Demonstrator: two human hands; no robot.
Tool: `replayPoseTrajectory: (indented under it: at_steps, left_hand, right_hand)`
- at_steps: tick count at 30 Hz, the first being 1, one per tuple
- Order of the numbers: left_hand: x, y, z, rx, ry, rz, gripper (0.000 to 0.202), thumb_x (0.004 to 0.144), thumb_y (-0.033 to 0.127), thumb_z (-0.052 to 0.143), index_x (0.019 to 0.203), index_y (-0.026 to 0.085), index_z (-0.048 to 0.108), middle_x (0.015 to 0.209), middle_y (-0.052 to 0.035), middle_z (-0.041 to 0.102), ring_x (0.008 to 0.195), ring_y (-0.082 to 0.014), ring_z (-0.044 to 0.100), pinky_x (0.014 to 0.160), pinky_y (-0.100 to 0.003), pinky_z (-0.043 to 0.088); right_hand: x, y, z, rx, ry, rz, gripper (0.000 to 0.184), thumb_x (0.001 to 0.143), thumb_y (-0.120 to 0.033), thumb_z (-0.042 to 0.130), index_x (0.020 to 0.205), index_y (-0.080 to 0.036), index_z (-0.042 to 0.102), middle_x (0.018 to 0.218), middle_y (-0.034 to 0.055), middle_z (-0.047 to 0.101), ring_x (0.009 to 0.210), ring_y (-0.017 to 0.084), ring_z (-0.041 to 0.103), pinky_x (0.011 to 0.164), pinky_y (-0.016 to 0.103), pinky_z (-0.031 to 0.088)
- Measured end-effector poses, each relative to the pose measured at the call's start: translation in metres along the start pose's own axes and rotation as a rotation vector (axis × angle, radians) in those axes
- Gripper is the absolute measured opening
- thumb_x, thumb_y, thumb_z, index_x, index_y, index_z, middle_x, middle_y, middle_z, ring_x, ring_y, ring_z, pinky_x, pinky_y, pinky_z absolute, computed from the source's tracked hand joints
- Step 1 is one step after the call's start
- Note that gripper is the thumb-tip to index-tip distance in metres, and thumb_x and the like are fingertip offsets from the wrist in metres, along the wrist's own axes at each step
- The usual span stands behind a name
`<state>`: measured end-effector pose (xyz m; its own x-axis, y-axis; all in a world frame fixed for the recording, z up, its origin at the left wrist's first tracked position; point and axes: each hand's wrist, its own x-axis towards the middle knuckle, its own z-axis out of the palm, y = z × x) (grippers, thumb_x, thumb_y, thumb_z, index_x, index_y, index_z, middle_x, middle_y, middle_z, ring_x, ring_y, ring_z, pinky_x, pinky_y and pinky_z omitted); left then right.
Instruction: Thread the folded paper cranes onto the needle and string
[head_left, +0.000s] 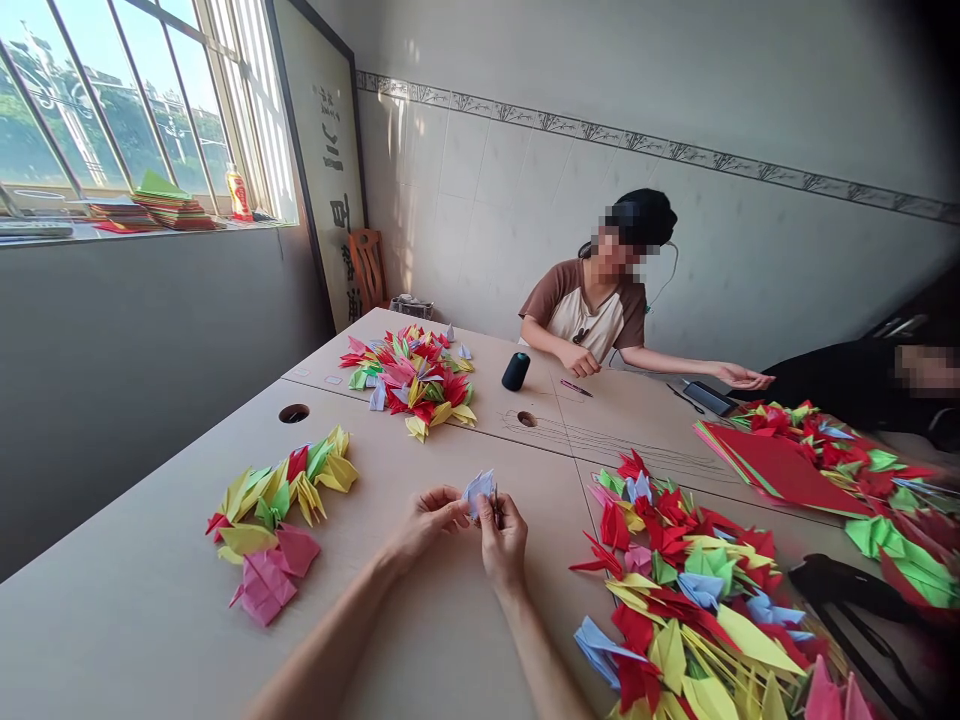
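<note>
A light blue folded paper crane (479,486) is pinched between the fingertips of my left hand (433,518), above the middle of the table. My right hand (504,540) is closed against the crane's right side, with a small dark pointed tool (496,506) between its fingers; the tool's exact kind is hard to make out. To the left lies a curved row of yellow, green, red and pink paper cranes (285,490). A large heap of mixed-colour cranes (690,590) spreads to the right of my right hand.
Across the pale table (420,640) lie another crane pile (416,375), a dark thread spool (515,371), a pen (576,388) and red paper sheets (780,465). A co-worker (585,300) sits opposite with one arm stretched out. Cable holes (294,413) pierce the tabletop.
</note>
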<state>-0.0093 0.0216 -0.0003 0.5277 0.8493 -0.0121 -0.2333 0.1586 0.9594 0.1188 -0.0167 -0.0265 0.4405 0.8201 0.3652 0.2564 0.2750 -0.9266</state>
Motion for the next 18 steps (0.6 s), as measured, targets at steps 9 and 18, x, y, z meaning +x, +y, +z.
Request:
replayPoseTrajectory:
  at_steps: [9, 18]
  left_hand:
    - [0.002, -0.006, -0.001, -0.074, 0.088, 0.044, 0.028, 0.072, 0.041, 0.067, 0.077, 0.014, 0.066, 0.066, -0.0016, 0.061, 0.06, -0.0106, 0.053, 0.059, -0.021, 0.041]
    - [0.008, 0.003, 0.0, -0.043, 0.187, 0.088, 0.031, 0.069, 0.042, 0.069, 0.077, 0.012, 0.069, 0.07, -0.0053, 0.064, 0.065, -0.0132, 0.056, 0.06, -0.023, 0.044]
  right_hand:
    - [0.0, -0.006, 0.001, 0.055, -0.13, 0.039, 0.031, 0.079, -0.044, 0.058, 0.068, -0.016, 0.053, 0.059, -0.0025, 0.049, 0.054, 0.01, 0.042, 0.05, 0.02, 0.036]
    - [-0.001, 0.001, 0.002, 0.009, -0.098, 0.042, 0.033, 0.081, -0.047, 0.055, 0.071, -0.016, 0.055, 0.058, -0.0022, 0.047, 0.053, 0.01, 0.039, 0.049, 0.02, 0.033]
